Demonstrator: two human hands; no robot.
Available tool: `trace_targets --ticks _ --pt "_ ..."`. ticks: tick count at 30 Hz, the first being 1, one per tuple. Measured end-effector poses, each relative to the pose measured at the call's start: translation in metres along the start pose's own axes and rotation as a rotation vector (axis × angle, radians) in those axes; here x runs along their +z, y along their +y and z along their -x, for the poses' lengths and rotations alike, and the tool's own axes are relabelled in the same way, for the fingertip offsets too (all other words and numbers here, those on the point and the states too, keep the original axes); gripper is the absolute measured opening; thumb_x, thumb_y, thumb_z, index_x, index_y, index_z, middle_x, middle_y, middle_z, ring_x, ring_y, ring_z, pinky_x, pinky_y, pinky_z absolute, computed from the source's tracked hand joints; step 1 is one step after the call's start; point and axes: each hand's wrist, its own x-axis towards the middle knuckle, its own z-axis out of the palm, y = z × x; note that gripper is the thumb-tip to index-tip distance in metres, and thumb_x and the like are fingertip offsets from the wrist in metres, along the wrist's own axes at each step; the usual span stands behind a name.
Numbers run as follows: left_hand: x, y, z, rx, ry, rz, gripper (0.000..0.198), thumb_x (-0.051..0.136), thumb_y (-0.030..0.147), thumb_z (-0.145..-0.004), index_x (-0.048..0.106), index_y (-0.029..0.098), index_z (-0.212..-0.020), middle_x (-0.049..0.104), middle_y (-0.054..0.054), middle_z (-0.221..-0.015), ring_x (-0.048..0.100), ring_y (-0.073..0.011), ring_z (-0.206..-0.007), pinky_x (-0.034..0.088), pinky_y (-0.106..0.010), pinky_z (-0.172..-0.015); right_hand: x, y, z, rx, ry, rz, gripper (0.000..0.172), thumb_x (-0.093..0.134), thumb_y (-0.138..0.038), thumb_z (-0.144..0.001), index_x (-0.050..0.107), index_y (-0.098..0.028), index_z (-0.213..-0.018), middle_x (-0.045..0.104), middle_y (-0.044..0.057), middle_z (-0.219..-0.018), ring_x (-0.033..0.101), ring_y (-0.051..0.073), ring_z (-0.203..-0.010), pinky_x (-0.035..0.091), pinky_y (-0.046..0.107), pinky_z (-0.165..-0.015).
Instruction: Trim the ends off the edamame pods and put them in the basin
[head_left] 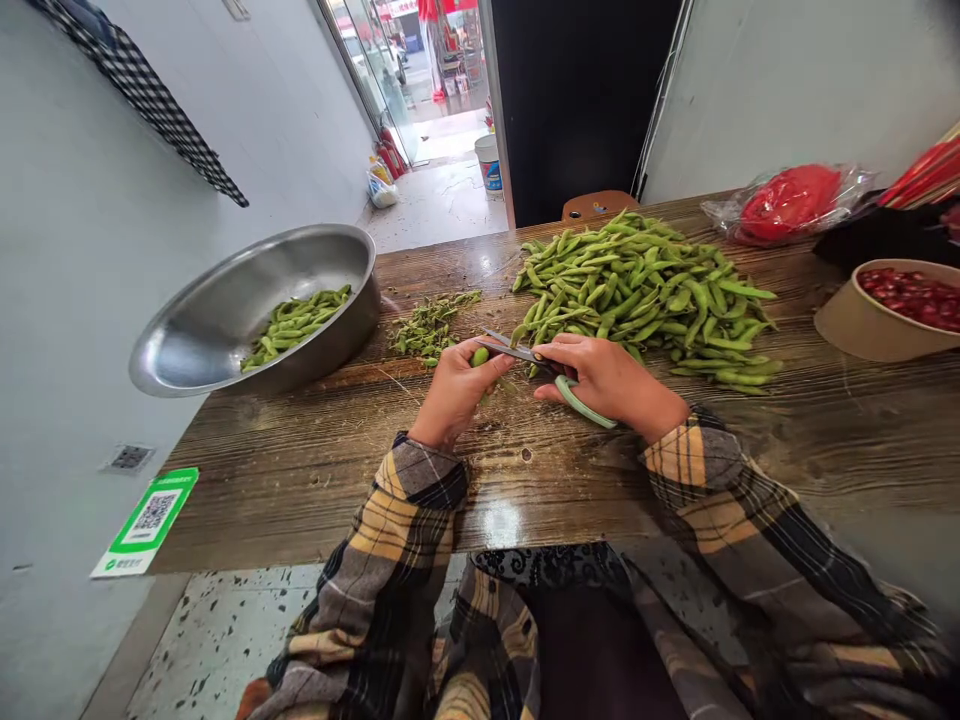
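Observation:
Between the fingers of my left hand point(459, 388) is a green edamame pod point(480, 356), mostly hidden by the hand. My right hand point(600, 378) grips scissors with pale green handles point(583, 402); their blades point(507, 347) are apart and point left, close to the pod. Just beyond my hands lies a large heap of edamame pods point(637, 285). A small pile of trimmed pod tips point(431, 325) sits behind my left hand. To the left, a wide steel basin point(352, 265) holds several pods point(300, 322) at its bottom.
The wooden table point(360, 480) carries a paper tub point(862, 315) of dark red kernels at the right. Behind it lies a red bundle in clear plastic point(791, 205). A green QR card point(150, 520) is at the left edge. A doorway with a white bucket point(488, 165) opens beyond.

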Motion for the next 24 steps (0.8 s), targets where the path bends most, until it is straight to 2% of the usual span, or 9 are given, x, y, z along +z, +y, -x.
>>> trace_targets --ticks 8,15,18,24 --pt "0.0006 -0.0003 -0.0029 -0.081 0.013 0.085 0.024 0.08 0.03 -0.063 0.065 0.014 -0.074 0.051 0.004 -0.059 0.038 -0.0035 -0.046 0.029 -0.017 -0.04 0.0006 0.0026 -0.0002 0.022 -0.009 -0.008 0.036 0.069 -0.039 -0.082 0.066 -0.017 -0.11 0.066 0.008 -0.094 0.059 0.022 -0.084 0.041 0.029 -0.072" --pt "0.0003 0.0022 -0.0046 -0.138 0.079 0.374 0.029 0.077 0.025 -0.064 0.056 0.015 -0.082 0.061 0.002 -0.068 0.044 -0.0013 -0.044 0.029 -0.013 -0.039 0.0022 0.0026 -0.0006 0.124 0.146 -0.067 0.048 0.07 -0.044 -0.079 0.062 -0.017 -0.117 0.063 0.008 -0.096 0.059 0.021 -0.079 0.044 0.032 -0.069" --pt "0.0009 0.0021 -0.0036 -0.143 0.074 0.415 0.032 0.078 0.026 -0.062 0.056 0.015 -0.082 0.063 0.001 -0.072 0.044 -0.0005 -0.044 0.029 -0.013 -0.039 0.0032 -0.0007 0.0002 0.115 0.11 -0.06 0.05 0.072 -0.044 -0.078 0.061 -0.019 -0.12 0.061 0.005 -0.092 0.057 0.018 -0.072 0.044 0.031 -0.066" --pt "0.0067 -0.0024 -0.0006 -0.118 0.01 0.417 0.03 0.079 0.026 -0.064 0.059 0.015 -0.084 0.065 0.002 -0.07 0.048 -0.0016 -0.045 0.034 -0.013 -0.041 0.0058 -0.006 0.0002 0.099 0.067 0.009 0.053 0.073 -0.042 -0.077 0.058 -0.02 -0.123 0.061 0.006 -0.099 0.059 0.02 -0.078 0.044 0.031 -0.066"
